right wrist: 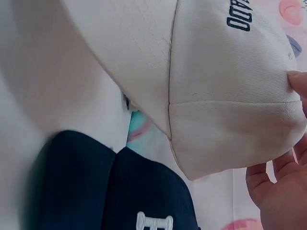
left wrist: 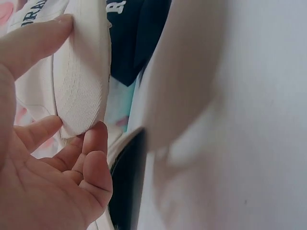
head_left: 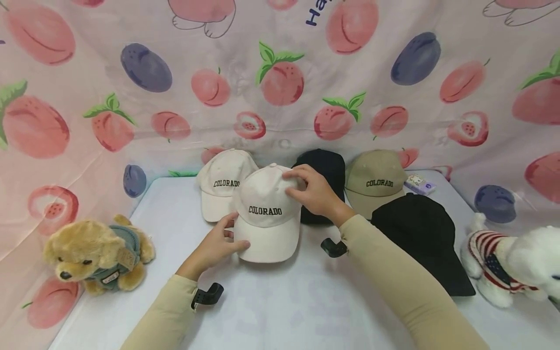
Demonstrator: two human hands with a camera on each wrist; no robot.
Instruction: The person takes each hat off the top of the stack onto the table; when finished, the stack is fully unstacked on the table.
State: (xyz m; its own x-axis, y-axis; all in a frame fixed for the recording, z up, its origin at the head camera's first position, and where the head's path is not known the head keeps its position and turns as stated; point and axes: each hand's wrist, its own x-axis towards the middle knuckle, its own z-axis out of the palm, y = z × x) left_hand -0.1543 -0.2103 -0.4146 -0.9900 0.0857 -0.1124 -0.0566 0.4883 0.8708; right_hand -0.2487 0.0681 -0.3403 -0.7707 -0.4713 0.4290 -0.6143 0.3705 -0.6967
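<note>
A white baseball cap (head_left: 267, 238) with COLORADO across its front is held between both hands, brim toward me. My left hand (head_left: 214, 250) grips the side of its brim; the left wrist view shows the thumb on top and fingers against the edge and underside. My right hand (head_left: 317, 192) holds the crown at the upper right, thumb in front and fingers behind it, as the right wrist view of the cap (right wrist: 216, 72) also shows. Partly hidden behind it are a second white COLORADO cap (head_left: 218, 172) and a dark navy cap (head_left: 323, 165) with white lettering.
At the back right sits a khaki COLORADO cap (head_left: 378, 170), beside a small purple packet (head_left: 422, 184). A black cap (head_left: 415, 233) lies in front, under the right forearm in view. Plush dogs stand left (head_left: 100, 255) and right (head_left: 512, 262) on the white table (head_left: 280, 311).
</note>
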